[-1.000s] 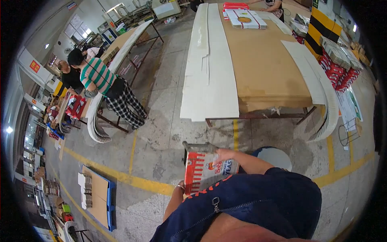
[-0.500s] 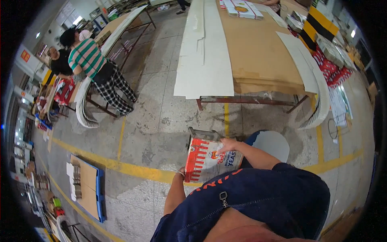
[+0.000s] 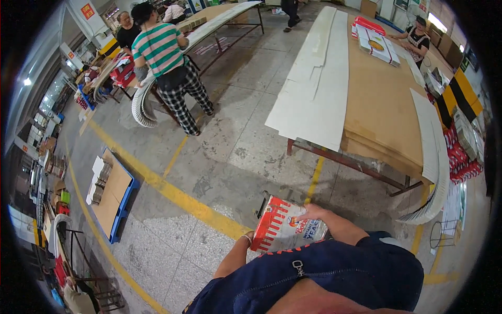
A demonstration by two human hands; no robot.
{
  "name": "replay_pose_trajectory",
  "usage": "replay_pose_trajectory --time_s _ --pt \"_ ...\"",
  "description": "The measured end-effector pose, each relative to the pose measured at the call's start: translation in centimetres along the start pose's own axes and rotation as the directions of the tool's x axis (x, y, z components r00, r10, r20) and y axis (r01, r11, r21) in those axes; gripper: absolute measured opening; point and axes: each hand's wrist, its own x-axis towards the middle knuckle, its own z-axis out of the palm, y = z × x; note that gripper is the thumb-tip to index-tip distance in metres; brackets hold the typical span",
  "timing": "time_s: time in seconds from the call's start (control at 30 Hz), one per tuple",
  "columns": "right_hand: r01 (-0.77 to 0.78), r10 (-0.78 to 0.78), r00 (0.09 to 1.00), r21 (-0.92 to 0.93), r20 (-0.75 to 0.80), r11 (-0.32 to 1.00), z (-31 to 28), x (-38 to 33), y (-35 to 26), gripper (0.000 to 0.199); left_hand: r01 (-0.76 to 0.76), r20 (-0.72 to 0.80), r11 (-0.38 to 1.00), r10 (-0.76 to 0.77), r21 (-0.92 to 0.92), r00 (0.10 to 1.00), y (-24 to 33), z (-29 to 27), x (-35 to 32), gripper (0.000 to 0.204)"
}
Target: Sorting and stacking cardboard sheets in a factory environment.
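I carry a red and white printed carton [image 3: 280, 228] low in front of my body, tilted. It is thick, but whether it is one box or a stack of flat ones I cannot tell. My left hand [image 3: 248, 239] is closed round its lower left corner, most of the fingers hidden. Across the top right part of the printed face lies my right hand [image 3: 314, 212], gripping the upper edge. The carton's lower side is partly hidden by my dark shirt.
Ahead to the right stands a long table [image 3: 376, 115] topped with brown and white cardboard sheets. A blue pallet [image 3: 125, 204] with cardboard and small stacks lies on the floor at left. A person in a striped shirt [image 3: 159, 52] stands at another table [image 3: 219, 25]. Yellow lines [image 3: 204, 208] cross the floor.
My view has turned left, so the tables, pallet and the person in stripes now sit farther right in it. The carton stays in both hands.
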Motion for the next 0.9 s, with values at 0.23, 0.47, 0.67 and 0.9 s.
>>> replay_pose_trajectory --time_s 0.23,0.47,0.67,0.9 --pt "-0.209 0.213 0.975 0.072 -0.064 0.975 -1.7 -3.5 -4.1 0.099 0.189 0.193 0.969 -0.218 0.161 0.957 5.9 2.2 -2.6 0.049" --pt "-0.325 0.32 0.909 0.024 -0.269 0.945 -2.9 -12.3 -10.4 0.098 0.095 0.42 0.969 -0.185 0.227 0.889 10.6 6.9 -9.5 0.05" --pt "-0.48 0.471 0.824 0.052 -0.315 0.876 -5.0 -21.4 -20.9 0.098 -0.036 0.426 0.976 -0.061 0.216 0.903 13.1 10.2 -19.4 0.057" --pt "-0.511 0.416 0.741 -0.041 -0.527 0.858 -7.2 -27.5 -29.4 0.085 -0.175 0.309 0.957 0.098 0.232 0.946 12.1 11.8 -27.5 0.085"
